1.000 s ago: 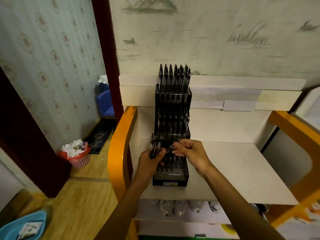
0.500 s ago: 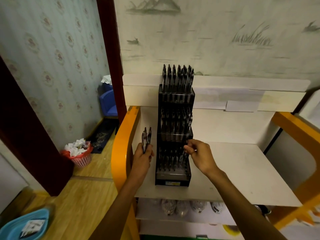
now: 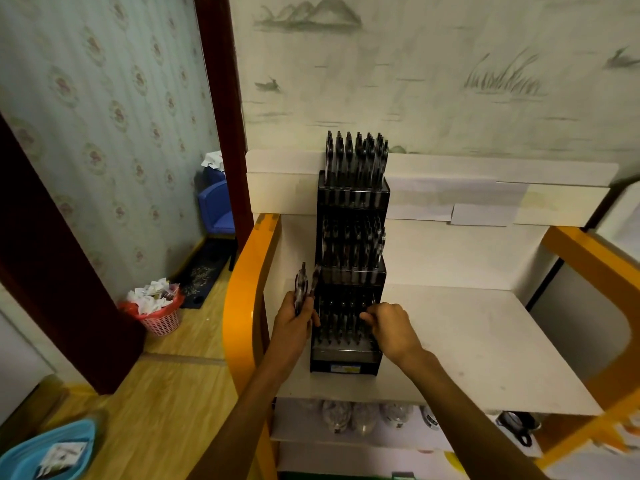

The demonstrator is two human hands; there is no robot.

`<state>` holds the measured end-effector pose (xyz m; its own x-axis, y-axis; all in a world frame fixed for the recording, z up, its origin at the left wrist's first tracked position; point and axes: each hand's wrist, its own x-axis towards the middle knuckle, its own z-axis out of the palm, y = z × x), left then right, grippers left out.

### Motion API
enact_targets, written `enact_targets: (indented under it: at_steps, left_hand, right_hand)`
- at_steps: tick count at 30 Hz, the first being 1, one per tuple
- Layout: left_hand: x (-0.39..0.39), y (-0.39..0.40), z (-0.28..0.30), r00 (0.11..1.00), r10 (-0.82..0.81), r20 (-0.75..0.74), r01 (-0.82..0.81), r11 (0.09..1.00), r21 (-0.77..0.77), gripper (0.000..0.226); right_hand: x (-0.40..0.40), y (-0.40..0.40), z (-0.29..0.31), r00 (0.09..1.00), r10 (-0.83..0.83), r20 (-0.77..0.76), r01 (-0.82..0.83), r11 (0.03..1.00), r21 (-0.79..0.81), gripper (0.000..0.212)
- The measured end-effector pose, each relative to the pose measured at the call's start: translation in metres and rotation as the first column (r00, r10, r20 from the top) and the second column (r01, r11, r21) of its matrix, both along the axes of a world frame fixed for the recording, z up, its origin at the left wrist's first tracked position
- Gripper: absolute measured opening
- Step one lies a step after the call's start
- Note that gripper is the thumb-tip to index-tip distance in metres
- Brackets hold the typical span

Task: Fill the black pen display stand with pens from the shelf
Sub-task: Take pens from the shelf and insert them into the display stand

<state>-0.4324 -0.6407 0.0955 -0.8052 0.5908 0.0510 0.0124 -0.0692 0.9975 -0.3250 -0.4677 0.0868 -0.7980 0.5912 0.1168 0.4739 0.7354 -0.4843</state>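
A tall black pen display stand (image 3: 349, 362) with three tiers stands on the white shelf (image 3: 485, 341) against the left side. Dark pens fill its top tier (image 3: 356, 157) and middle tier (image 3: 353, 247), and several stand in the bottom tier. My left hand (image 3: 294, 323) is just left of the stand, gripping a small bunch of dark pens (image 3: 304, 284) that point upward. My right hand (image 3: 391, 327) is at the right side of the bottom tier, fingers pinched together at the pen tops; whether it holds a pen is hidden.
Orange side rails (image 3: 242, 306) frame the shelf unit, another rail (image 3: 595, 265) on the right. A lower shelf holds glass items (image 3: 363, 417). On the wood floor to the left sit a red waste basket (image 3: 159, 313), a blue basin (image 3: 41, 452) and a blue chair (image 3: 218, 209).
My left hand has pulled its bunch of pens away to the left of the stand. My right hand has dropped from the pens down to the bottom tier's right side.
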Motion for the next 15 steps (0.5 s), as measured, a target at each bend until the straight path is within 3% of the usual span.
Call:
enact_targets:
  at_steps: [6, 10, 13, 15]
  left_hand:
    - [0.002, 0.001, 0.000, 0.997, -0.005, -0.075, 0.004, 1.000, -0.016, 0.023]
    - [0.002, 0.001, -0.002, 0.999, -0.001, -0.046, 0.002, 1.000, 0.015, 0.017]
    - [0.003, 0.004, -0.004, 0.999, -0.020, -0.050, 0.021, 1.000, 0.003, 0.011]
    - [0.006, 0.007, -0.004, 0.999, -0.025, -0.046, 0.025, 1.000, -0.013, 0.009]
  right_hand:
    - [0.005, 0.000, -0.008, 0.999, 0.009, 0.042, -0.008, 1.000, -0.005, 0.020]
    - [0.009, 0.004, 0.001, 0.999, 0.030, 0.020, -0.030, 0.999, 0.020, 0.020]
    - [0.012, 0.002, 0.016, 0.993, -0.004, -0.117, 0.001, 1.000, -0.025, 0.019]
    - [0.012, -0.003, 0.030, 0.961, -0.049, -0.273, 0.002, 0.985, -0.171, 0.015]
